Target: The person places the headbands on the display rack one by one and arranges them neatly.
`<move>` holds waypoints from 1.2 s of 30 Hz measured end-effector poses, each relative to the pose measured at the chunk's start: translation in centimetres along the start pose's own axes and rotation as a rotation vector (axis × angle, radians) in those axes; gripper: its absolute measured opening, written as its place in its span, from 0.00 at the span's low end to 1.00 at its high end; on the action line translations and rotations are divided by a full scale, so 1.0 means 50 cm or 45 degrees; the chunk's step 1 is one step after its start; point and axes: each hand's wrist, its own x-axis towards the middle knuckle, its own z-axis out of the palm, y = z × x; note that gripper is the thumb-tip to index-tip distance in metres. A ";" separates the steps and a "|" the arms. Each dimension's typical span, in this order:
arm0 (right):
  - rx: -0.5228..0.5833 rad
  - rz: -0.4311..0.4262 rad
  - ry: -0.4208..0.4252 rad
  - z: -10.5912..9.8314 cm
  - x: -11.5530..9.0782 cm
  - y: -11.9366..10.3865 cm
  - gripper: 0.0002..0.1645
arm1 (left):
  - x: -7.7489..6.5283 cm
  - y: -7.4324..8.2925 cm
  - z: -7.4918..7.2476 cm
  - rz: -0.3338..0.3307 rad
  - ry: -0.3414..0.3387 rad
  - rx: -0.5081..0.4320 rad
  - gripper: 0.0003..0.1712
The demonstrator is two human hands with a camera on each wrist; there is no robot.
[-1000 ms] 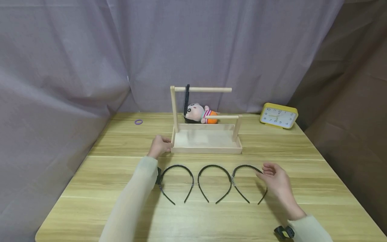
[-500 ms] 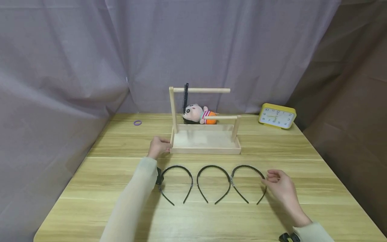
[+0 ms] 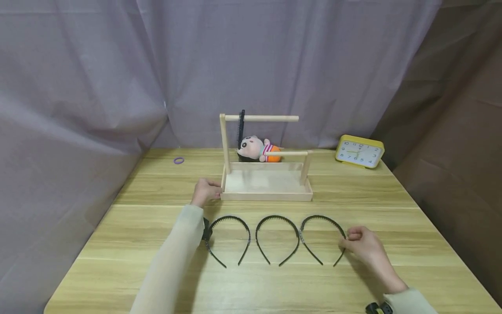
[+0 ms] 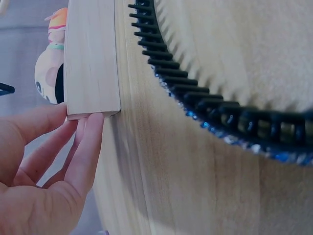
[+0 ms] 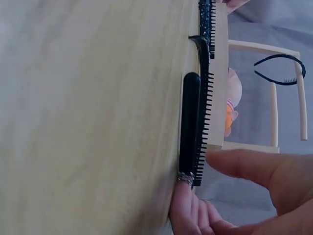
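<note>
A wooden stand [image 3: 266,196] has a low tray base, a tall arm and a shorter one. My left hand [image 3: 205,192] holds its left end, thumb [image 4: 46,116] at the rim and fingertips against the end wall. In front lie three black toothed headbands in a row: left headband [image 3: 228,217], middle headband [image 3: 276,216] and right headband [image 3: 318,216]. My right hand [image 3: 364,246] pinches the right headband's outer side, thumb [image 5: 239,161] by the teeth, fingers at the glittery part. A fourth headband [image 3: 241,128] hangs on the stand's upper bar.
Behind the stand lies a plush doll [image 3: 252,147] with orange shorts. A yellow alarm clock [image 3: 360,151] stands at the back right of the wooden table [image 3: 251,290]. A purple hair tie [image 3: 178,161] lies at the back left. Grey curtains [image 3: 251,56] hang behind.
My right hand has moved down and slightly right along the right headband's edge, and its thumb and fingers have come together on the band. My left hand stays at the stand's end.
</note>
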 end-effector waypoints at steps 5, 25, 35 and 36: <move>-0.148 -0.055 -0.074 -0.008 0.007 -0.004 0.39 | 0.005 0.000 0.000 -0.022 -0.012 -0.001 0.16; 0.052 0.014 -0.151 -0.004 0.019 -0.004 0.30 | 0.005 -0.004 0.000 0.000 -0.009 -0.040 0.16; 0.584 0.029 -0.427 -0.031 0.027 0.033 0.33 | 0.003 -0.004 0.001 0.014 -0.003 -0.068 0.16; 0.633 0.022 -0.456 -0.033 0.026 0.037 0.34 | 0.003 -0.004 0.001 0.013 -0.001 -0.068 0.16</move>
